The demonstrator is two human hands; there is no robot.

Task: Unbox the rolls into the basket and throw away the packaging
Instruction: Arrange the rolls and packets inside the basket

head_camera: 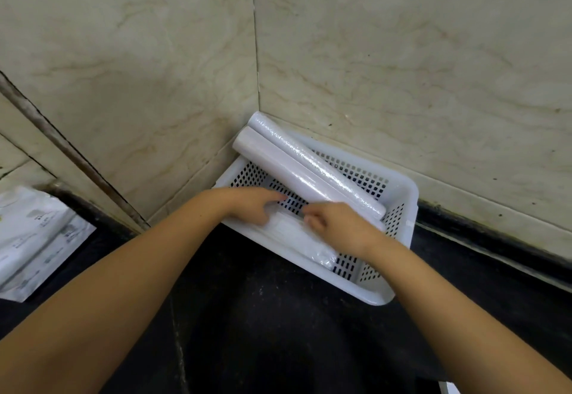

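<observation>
A white perforated basket (399, 195) stands in the corner of a black counter against the tiled walls. Two long white rolls (312, 174) lie diagonally in it, their far ends sticking up over the basket's back rim. A third white roll (297, 239) lies along the basket's near side. My left hand (250, 203) rests on that roll's left end, index finger pointing right over the basket floor. My right hand (335, 223) is curled on top of the same roll near its middle. Both forearms reach in from the bottom.
White plastic packaging (34, 239) with printed text lies on the counter at the left edge. Marble-patterned wall tiles (402, 53) close in behind and left of the basket. Black counter (278, 331) spreads in front of the basket.
</observation>
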